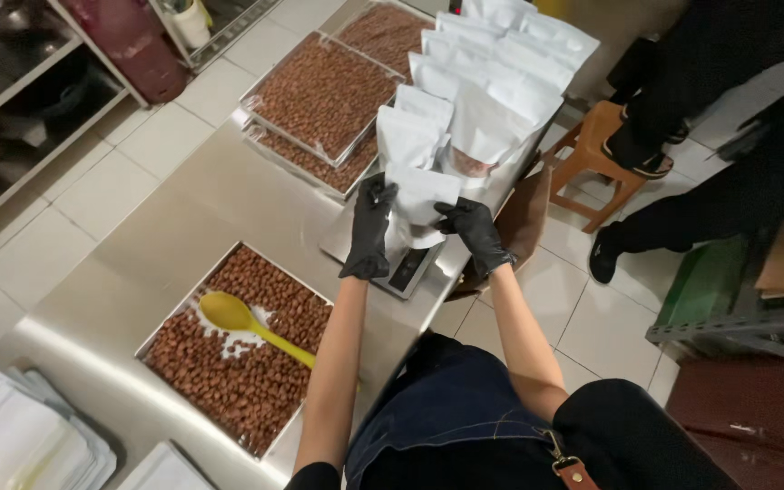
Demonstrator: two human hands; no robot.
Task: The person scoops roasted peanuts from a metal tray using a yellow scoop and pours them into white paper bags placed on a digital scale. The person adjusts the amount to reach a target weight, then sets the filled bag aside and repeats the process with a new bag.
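Both gloved hands, left hand (369, 229) and right hand (474, 234), clamp a white pouch (419, 195) near the table edge (451, 272).

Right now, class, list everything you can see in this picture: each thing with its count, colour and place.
white stand-up pouch on the scale: one, white, held between both hands
filled white pouches: many, white, rows behind the scale
grey digital scale: one, grey, table edge
metal trays of brown nuts: about four, one near, the rest stacked at the far end
yellow plastic spoon: one, yellow, in the near tray
flat empty white pouches: a stack, white, bottom left
wooden stool: one, brown, right floor
left hand: black glove
right hand: black glove
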